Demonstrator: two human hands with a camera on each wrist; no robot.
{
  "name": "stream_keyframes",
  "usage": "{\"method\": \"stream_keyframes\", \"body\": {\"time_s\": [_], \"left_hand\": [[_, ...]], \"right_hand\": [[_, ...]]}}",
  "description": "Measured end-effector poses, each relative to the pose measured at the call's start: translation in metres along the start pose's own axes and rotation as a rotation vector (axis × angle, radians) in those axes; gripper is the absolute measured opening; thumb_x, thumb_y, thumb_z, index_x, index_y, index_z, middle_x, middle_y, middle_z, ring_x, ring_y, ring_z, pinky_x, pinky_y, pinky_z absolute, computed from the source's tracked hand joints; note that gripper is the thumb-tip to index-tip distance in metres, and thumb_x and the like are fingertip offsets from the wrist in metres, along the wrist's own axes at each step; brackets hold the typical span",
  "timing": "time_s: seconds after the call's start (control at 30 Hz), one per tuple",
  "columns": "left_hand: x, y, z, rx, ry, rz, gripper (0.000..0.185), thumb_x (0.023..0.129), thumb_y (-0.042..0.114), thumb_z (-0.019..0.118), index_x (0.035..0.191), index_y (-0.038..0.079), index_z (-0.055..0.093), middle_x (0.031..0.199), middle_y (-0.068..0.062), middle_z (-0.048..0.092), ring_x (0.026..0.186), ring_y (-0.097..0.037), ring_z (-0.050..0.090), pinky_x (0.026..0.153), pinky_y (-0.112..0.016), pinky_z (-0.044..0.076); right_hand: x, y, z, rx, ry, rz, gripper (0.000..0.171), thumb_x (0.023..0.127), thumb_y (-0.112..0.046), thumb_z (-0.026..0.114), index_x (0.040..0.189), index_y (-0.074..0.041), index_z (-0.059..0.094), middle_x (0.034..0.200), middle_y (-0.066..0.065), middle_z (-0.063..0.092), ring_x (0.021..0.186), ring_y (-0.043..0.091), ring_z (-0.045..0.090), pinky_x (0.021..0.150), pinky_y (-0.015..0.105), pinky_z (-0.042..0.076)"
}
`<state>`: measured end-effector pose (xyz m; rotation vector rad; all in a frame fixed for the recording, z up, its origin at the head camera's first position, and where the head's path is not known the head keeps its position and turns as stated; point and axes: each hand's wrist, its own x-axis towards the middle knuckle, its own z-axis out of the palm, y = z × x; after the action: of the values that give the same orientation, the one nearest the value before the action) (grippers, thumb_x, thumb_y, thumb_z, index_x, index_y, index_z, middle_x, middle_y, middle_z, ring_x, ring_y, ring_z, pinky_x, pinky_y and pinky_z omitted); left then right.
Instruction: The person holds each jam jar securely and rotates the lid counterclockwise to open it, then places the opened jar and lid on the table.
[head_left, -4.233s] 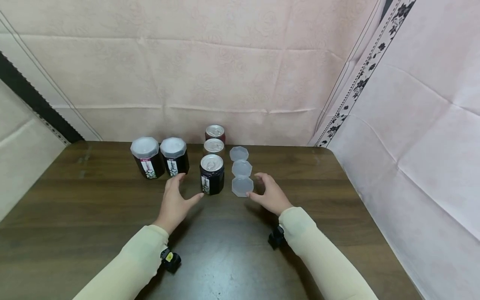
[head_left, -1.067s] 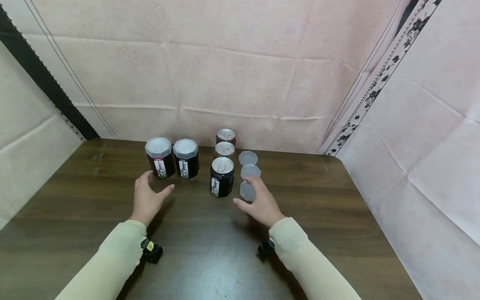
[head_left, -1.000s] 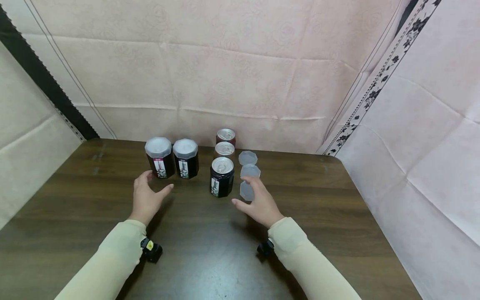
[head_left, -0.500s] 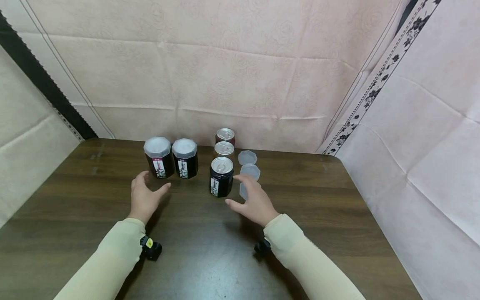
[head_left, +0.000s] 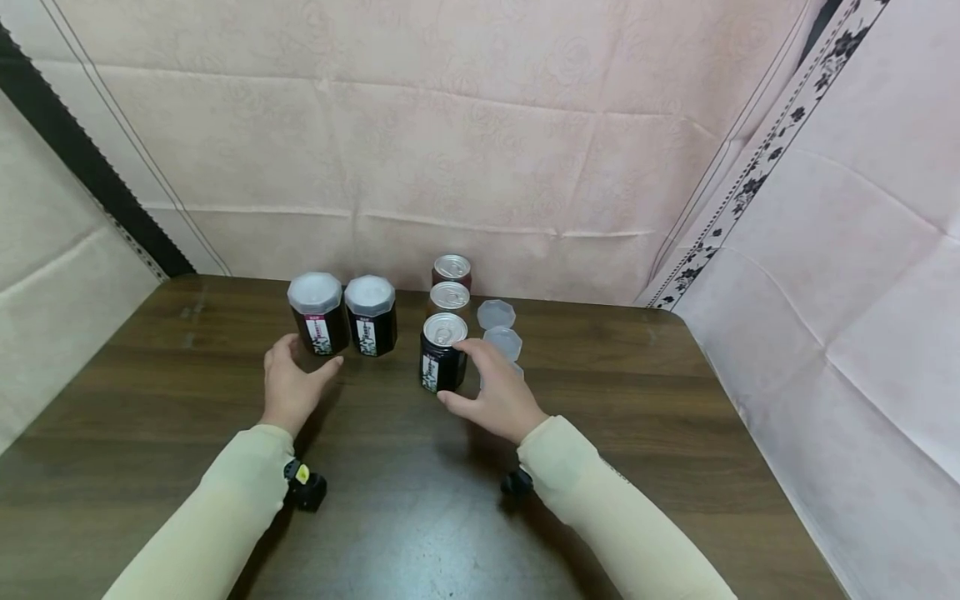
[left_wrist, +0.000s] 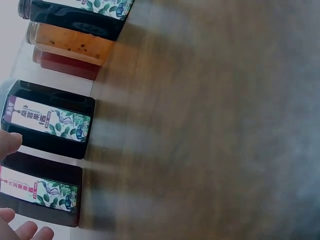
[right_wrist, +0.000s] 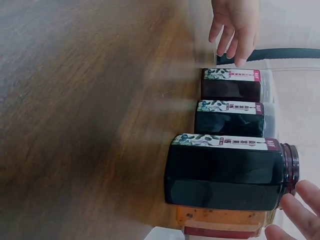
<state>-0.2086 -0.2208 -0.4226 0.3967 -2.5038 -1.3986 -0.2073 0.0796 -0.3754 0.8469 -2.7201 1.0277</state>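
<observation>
Beside the front dark jam jar (head_left: 435, 371), which has a silver pull-tab top, my right hand (head_left: 495, 392) spreads its thumb and fingers. In the right wrist view its fingertips (right_wrist: 300, 200) are right at the neck of that jar. My left hand (head_left: 291, 390) is held just in front of the leftmost jar (head_left: 318, 332), thumb and fingers apart, holding nothing. That jar and the dark jar (head_left: 371, 332) next to it both wear clear plastic caps. Behind the front jar stand an orange jar (left_wrist: 75, 40) and a red jar (left_wrist: 70, 65).
Octagonal clear caps lie on the brown table (head_left: 390, 517) right of the uncapped jars: a far cap (head_left: 496, 314), a middle cap (head_left: 503, 342), and a near one mostly hidden by my right hand. Pale cloth (head_left: 465, 150) hangs close behind the jars.
My left hand has moved left from near the front jar to the leftmost capped jar. My right hand has moved left from the caps to the front jar. The jars stand as before.
</observation>
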Motion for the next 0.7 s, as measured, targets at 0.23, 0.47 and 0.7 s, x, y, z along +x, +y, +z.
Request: {"method": "stream_keyframes", "body": {"time_s": [0.23, 0.47, 0.7], "left_hand": [[0.006, 0.002, -0.003, -0.006, 0.013, -0.005, 0.082, 0.088, 0.032, 0.070, 0.147, -0.002, 0.024, 0.145, -0.027, 0.028, 0.133, -0.041, 0.030, 0.110, -0.054, 0.030], [0.010, 0.003, -0.006, 0.000, 0.014, -0.035, 0.084, 0.088, 0.033, 0.069, 0.148, -0.001, 0.022, 0.146, -0.027, 0.026, 0.133, -0.041, 0.030, 0.110, -0.054, 0.030], [0.013, 0.004, -0.009, 0.006, 0.022, -0.055, 0.084, 0.088, 0.033, 0.069, 0.148, -0.002, 0.022, 0.145, -0.028, 0.027, 0.132, -0.041, 0.032, 0.109, -0.054, 0.032]], "right_hand": [[0.003, -0.005, -0.001, -0.002, 0.015, -0.034, 0.063, 0.083, -0.037, 0.073, 0.134, -0.010, 0.049, 0.136, 0.004, 0.049, 0.125, 0.018, 0.046, 0.105, 0.038, 0.041], [0.005, -0.012, -0.002, -0.001, 0.020, -0.080, 0.062, 0.082, -0.035, 0.073, 0.133, -0.007, 0.050, 0.135, 0.007, 0.050, 0.124, 0.019, 0.047, 0.103, 0.039, 0.043], [0.008, -0.021, -0.004, 0.032, 0.007, -0.109, 0.062, 0.082, -0.033, 0.074, 0.133, -0.007, 0.050, 0.133, 0.006, 0.050, 0.121, 0.020, 0.048, 0.102, 0.037, 0.043]]}}
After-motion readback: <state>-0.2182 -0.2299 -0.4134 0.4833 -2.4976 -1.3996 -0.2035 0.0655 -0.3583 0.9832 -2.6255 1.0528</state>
